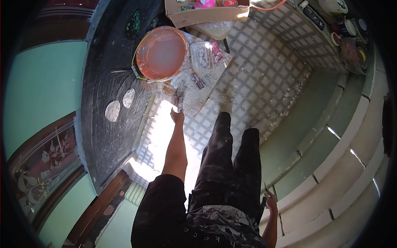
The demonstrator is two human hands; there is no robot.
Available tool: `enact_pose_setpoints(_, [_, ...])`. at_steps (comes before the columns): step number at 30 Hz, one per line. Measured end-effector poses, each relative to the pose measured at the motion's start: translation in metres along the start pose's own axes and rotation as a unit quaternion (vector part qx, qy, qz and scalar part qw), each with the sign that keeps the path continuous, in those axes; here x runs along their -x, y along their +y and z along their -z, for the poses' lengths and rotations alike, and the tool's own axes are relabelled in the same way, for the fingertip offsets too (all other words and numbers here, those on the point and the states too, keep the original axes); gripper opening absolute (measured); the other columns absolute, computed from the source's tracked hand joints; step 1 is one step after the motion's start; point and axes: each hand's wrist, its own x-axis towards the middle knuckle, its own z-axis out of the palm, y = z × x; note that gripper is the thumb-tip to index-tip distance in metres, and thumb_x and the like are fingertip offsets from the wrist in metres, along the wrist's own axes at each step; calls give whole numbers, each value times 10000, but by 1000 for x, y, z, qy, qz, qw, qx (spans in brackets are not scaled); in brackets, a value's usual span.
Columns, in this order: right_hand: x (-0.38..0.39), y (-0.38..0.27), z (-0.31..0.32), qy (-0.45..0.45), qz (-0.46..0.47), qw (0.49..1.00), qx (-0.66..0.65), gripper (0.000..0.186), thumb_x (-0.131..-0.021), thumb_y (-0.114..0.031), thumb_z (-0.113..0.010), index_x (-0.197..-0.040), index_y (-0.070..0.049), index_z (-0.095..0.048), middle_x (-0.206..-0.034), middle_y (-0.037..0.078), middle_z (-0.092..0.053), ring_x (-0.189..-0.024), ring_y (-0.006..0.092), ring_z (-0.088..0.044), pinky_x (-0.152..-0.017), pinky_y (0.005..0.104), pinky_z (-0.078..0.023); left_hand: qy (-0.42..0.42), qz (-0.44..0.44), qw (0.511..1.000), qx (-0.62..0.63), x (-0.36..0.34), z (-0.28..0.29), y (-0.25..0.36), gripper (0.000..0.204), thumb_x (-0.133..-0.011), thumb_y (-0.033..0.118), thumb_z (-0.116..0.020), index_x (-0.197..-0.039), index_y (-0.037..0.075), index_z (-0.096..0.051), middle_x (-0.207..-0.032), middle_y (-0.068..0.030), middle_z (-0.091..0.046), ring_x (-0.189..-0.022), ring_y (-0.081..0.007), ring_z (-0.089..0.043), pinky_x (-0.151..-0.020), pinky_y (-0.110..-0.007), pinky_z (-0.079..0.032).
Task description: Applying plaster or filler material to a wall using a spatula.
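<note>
Nearby, the right hand point(271, 201) is pinching a slim dark tool point(264, 202). Farther out, the left hand point(177, 117) is overlapping a narrow tool point(180, 102); whether it's gripping, I cannot tell. Beyond, a round orange bucket point(143, 53) is holding cloudy liquid point(166, 51), a clear rectangular tub point(202, 64) is sitting alongside, and a cardboard box point(206, 18) is containing bright packets point(205, 3).

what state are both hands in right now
Left hand: at a greyish item, grip can't be told.
Right hand: closed, holding a dark thin tool.

Splattered board point(213, 81) carries orange bucket point(142, 56) of cloudy liquid point(167, 51) — clear plastic tub point(202, 58) and pink wrapper point(216, 50) just beside it.
</note>
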Motion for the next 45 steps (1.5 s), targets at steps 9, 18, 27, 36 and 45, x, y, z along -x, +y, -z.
enact_pose_setpoints(9, [-9,-19,8,-10,4,1000,-6,389,-928,-278,-523,-1299,-162,-510,-465,-42,-374,-332,67,-357,-293,253,-289,-21,-65,997,35,-11,-24,-14,368,-740,132,-705,-1043,3,-541,-935,-182,-650,-892,-322,-624,-771,-379,-483])
enact_pose_setpoints(18, [-12,-44,-1,-34,46,996,-65,403,-946,-263,-501,-1328,-137,-473,-485,-57,-358,-343,54,-305,-305,246,-254,-15,-41,982,186,10,-14,10,249,-776,56,-649,-1003,-7,-568,-869,-159,-659,-789,-246,-638,-715,-351,-491])
enact_pose_setpoints(27, [-11,-35,-9,-31,56,997,-33,415,-939,-289,-513,-1329,-155,-474,-495,-36,-393,-348,63,-347,-316,249,-286,-74,-61,931,352,24,0,64,212,-803,0,-636,-983,-8,-526,-929,-80,-625,-848,-144,-577,-771,-271,-451])
enact_pose_setpoints(36, [-28,-30,-23,-41,86,990,-102,425,-926,-307,-526,-1335,-205,-469,-499,-24,-411,-348,76,-376,-313,253,-299,-209,-79,916,334,90,71,135,475,-687,-34,-740,-1095,-12,-497,-941,-123,-652,-830,-155,-619,-739,-259,-480])
enact_pose_setpoints(45, [-17,24,-42,45,78,959,-269,389,-922,-275,-526,-1308,-226,-506,-555,-6,-479,-386,83,-421,-338,258,-337,-442,-259,833,209,165,76,214,180,-837,57,-613,-979,-23,-537,-843,-70,-616,-728,-117,-595,-630,-264,-510])
